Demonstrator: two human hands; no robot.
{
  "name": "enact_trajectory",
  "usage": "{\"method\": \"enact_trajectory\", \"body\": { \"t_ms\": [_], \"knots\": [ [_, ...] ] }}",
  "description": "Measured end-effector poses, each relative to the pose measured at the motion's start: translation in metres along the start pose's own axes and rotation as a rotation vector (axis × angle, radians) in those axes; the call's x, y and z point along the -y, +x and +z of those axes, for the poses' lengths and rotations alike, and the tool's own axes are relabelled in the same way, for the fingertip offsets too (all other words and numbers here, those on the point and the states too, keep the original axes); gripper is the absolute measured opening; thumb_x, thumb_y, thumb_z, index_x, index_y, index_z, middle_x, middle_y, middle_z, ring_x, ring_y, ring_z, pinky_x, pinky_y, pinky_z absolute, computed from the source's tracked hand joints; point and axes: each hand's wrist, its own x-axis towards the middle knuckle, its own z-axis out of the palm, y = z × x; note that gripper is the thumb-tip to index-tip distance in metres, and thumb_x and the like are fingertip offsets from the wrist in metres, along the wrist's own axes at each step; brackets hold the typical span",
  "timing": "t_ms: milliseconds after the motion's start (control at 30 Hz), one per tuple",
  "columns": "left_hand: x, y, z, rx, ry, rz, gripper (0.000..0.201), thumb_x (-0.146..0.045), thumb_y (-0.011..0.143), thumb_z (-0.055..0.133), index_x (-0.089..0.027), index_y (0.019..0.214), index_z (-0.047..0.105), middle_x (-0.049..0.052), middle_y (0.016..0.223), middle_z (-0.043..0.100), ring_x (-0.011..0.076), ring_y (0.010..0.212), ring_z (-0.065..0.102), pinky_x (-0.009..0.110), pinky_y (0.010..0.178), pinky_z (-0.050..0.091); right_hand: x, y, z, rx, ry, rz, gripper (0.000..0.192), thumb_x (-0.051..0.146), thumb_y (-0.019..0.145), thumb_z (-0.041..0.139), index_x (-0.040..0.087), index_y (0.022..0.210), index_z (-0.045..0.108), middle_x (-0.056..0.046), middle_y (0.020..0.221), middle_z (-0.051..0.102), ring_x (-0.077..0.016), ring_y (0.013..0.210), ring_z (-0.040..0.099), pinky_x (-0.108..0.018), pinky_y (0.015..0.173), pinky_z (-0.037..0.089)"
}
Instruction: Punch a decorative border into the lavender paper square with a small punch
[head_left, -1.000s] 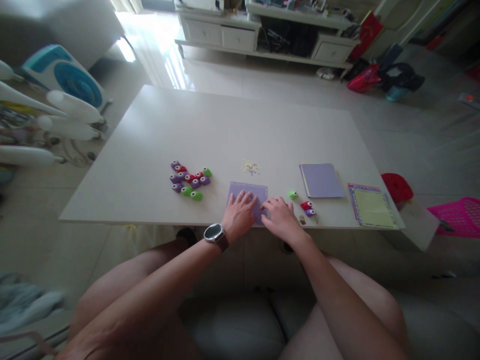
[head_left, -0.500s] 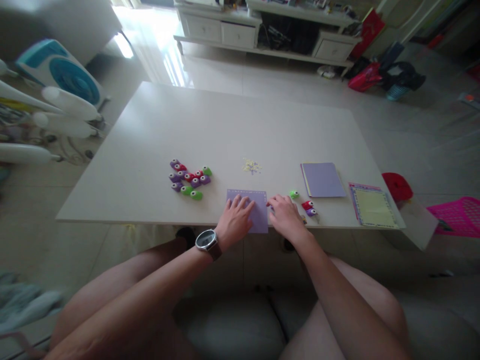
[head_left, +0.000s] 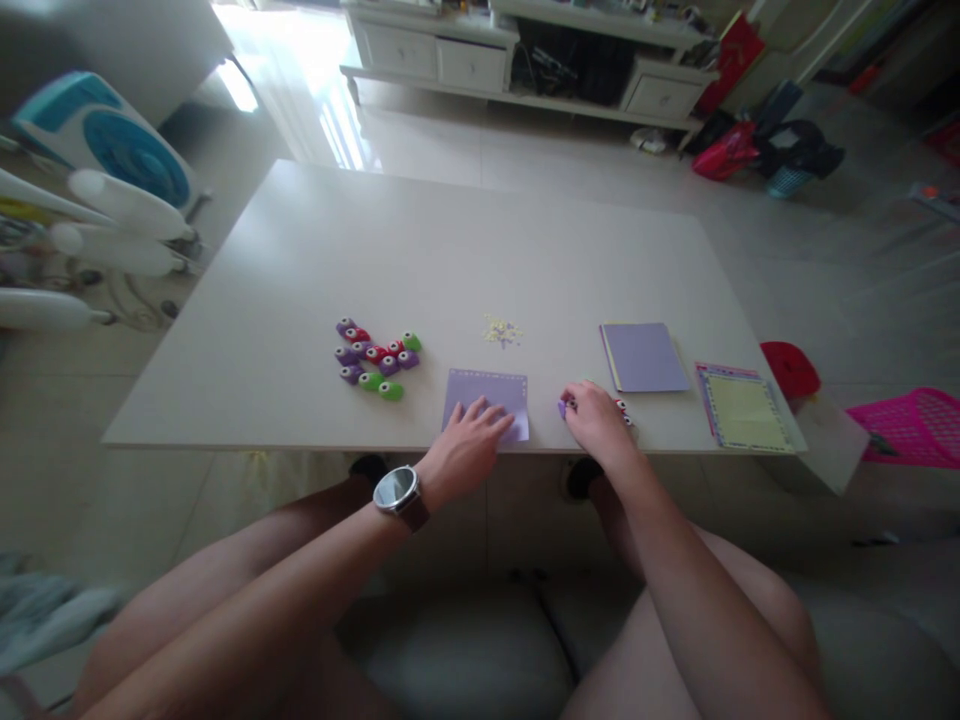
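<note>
Right hand covers the small punches — its grip can't be made out.

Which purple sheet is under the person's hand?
The purple sheet at the table's near edge: the left hand lies flat on it. The other purple sheet, further right, has no hand on it.
</note>
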Motion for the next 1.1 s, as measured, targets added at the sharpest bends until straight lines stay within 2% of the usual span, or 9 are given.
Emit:
{"method": "enact_trajectory", "body": {
  "t_ms": [100, 233, 333, 433, 533, 633, 733, 1000, 1100],
  "knots": [
    [0.02, 0.012, -0.021, -0.173, -0.191, -0.1, 0.042, -0.01, 0.097, 0.04, -0.021, 0.126, 0.069, 0.011, 0.128, 0.073, 0.0248, 0.121, 0.067, 0.041, 0.108, 0.051, 0.0, 0.0, -0.002, 0.008, -0.011, 0.02, 0.025, 0.009, 0.093, 0.05, 0.018, 0.097, 0.073, -0.009, 0.104, 0.071, -0.0205, 0.099, 0.063, -0.029, 0.089, 0.042],
    [0.046, 0.025, -0.047, -0.579, -0.4, -0.371, 0.037, -0.016, 0.099, 0.042, -0.017, 0.121, 0.071, 0.009, 0.108, 0.078, 0.0222, 0.098, 0.072, 0.034, 0.093, 0.055, 0.003, 0.0, -0.003, 0.027, -0.014, 0.022, 0.024, 0.01, 0.093, 0.051, 0.018, 0.099, 0.073, -0.009, 0.105, 0.071, -0.0194, 0.099, 0.063, -0.028, 0.089, 0.041],
    [0.053, 0.027, -0.057, -0.729, -0.448, -0.395, 0.034, -0.017, 0.099, 0.045, -0.014, 0.119, 0.072, 0.01, 0.106, 0.078, 0.0217, 0.096, 0.071, 0.033, 0.091, 0.055, 0.005, 0.0, -0.003, 0.033, -0.013, 0.024, 0.024, 0.01, 0.094, 0.051, 0.018, 0.1, 0.073, -0.009, 0.106, 0.071, -0.0197, 0.101, 0.063, -0.028, 0.089, 0.041],
    [0.047, 0.024, -0.057, -0.793, -0.42, -0.353, 0.036, -0.017, 0.1, 0.044, -0.015, 0.124, 0.07, 0.009, 0.108, 0.079, 0.0208, 0.097, 0.072, 0.033, 0.09, 0.056, 0.006, 0.0, -0.003, 0.039, -0.016, 0.025, 0.024, 0.011, 0.095, 0.05, 0.018, 0.1, 0.073, -0.009, 0.107, 0.071, -0.02, 0.102, 0.063, -0.028, 0.089, 0.041],
    [0.032, 0.017, -0.05, -0.737, -0.355, -0.253, 0.041, -0.017, 0.103, 0.04, -0.019, 0.135, 0.066, 0.009, 0.12, 0.078, 0.0206, 0.106, 0.073, 0.034, 0.094, 0.057, 0.006, 0.0, -0.003, 0.041, -0.021, 0.027, 0.024, 0.011, 0.096, 0.05, 0.018, 0.1, 0.073, -0.009, 0.106, 0.071, -0.0203, 0.102, 0.063, -0.028, 0.089, 0.041],
    [0.015, 0.01, -0.038, -0.575, -0.245, -0.162, 0.044, -0.014, 0.103, 0.039, -0.019, 0.14, 0.063, 0.01, 0.139, 0.07, 0.0221, 0.129, 0.066, 0.039, 0.11, 0.053, 0.007, -0.001, -0.003, 0.042, -0.024, 0.028, 0.024, 0.012, 0.096, 0.05, 0.018, 0.1, 0.073, -0.009, 0.106, 0.071, -0.0207, 0.102, 0.063, -0.029, 0.089, 0.042],
    [0.003, 0.006, -0.024, -0.403, -0.129, -0.08, 0.043, -0.012, 0.101, 0.04, -0.019, 0.136, 0.064, 0.008, 0.142, 0.069, 0.0234, 0.138, 0.059, 0.043, 0.119, 0.046, 0.006, -0.001, -0.003, 0.042, -0.016, 0.023, 0.024, 0.012, 0.096, 0.05, 0.018, 0.1, 0.073, -0.009, 0.106, 0.071, -0.021, 0.103, 0.063, -0.029, 0.09, 0.042],
    [-0.011, 0.003, 0.0, -0.184, 0.018, 0.01, 0.039, -0.008, 0.098, 0.043, -0.019, 0.13, 0.062, 0.009, 0.135, 0.07, 0.0252, 0.133, 0.06, 0.041, 0.11, 0.051, 0.005, 0.001, 0.0, 0.042, -0.003, 0.014, 0.023, 0.011, 0.095, 0.051, 0.017, 0.101, 0.072, -0.01, 0.107, 0.071, -0.0206, 0.103, 0.063, -0.028, 0.092, 0.042],
    [-0.014, 0.002, 0.003, -0.136, 0.041, 0.002, 0.032, -0.019, 0.098, 0.051, -0.019, 0.127, 0.062, 0.01, 0.134, 0.069, 0.0283, 0.132, 0.059, 0.045, 0.104, 0.053, 0.002, 0.001, 0.0, 0.033, -0.001, 0.009, 0.024, 0.011, 0.094, 0.051, 0.017, 0.1, 0.073, -0.01, 0.106, 0.071, -0.0207, 0.102, 0.064, -0.028, 0.091, 0.043]
  ]
}}
